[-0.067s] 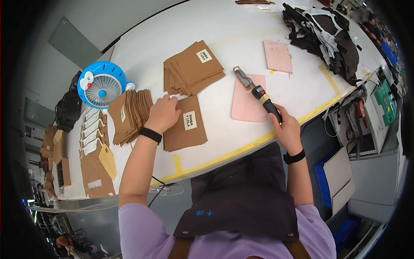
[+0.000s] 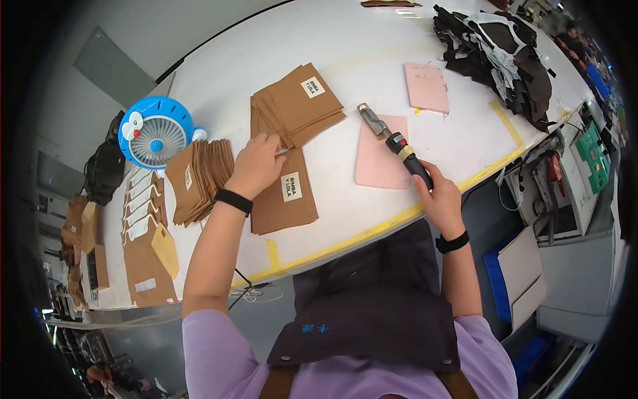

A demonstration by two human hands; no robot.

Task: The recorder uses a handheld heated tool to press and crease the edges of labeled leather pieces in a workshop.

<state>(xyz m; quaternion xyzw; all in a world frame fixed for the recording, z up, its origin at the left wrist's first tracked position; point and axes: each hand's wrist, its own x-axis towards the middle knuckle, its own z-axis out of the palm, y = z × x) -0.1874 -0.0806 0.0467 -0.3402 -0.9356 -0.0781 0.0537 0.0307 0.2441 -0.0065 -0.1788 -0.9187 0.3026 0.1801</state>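
My left hand (image 2: 261, 163), fingers curled, is at the top edge of a flat brown panel (image 2: 272, 219) with a white label. Its fingertips meet the lower edge of a fanned pile of brown pieces (image 2: 299, 100). What they pinch, if anything, is hidden. On its left, a thick row of brown pieces (image 2: 199, 179) leans together. My right hand (image 2: 440, 196) is wrapped round the black handle of a hand tool (image 2: 401, 147) with a red button and a metal head. The tool points up and left over a pink sheet (image 2: 375, 163).
A blue fan (image 2: 156, 133) stands at the left, above brown strips with white straps (image 2: 141, 206) and a yellow card (image 2: 165, 249). Another pink pad (image 2: 427, 88) lies farther back. Dark fabric pieces (image 2: 498, 60) are heaped at the far right. Yellow tape (image 2: 392, 219) lines the table's near edge.
My left hand has moved up and right, toward the fanned pile, and its fingers are more curled. My right hand and the tool stay about where they were.
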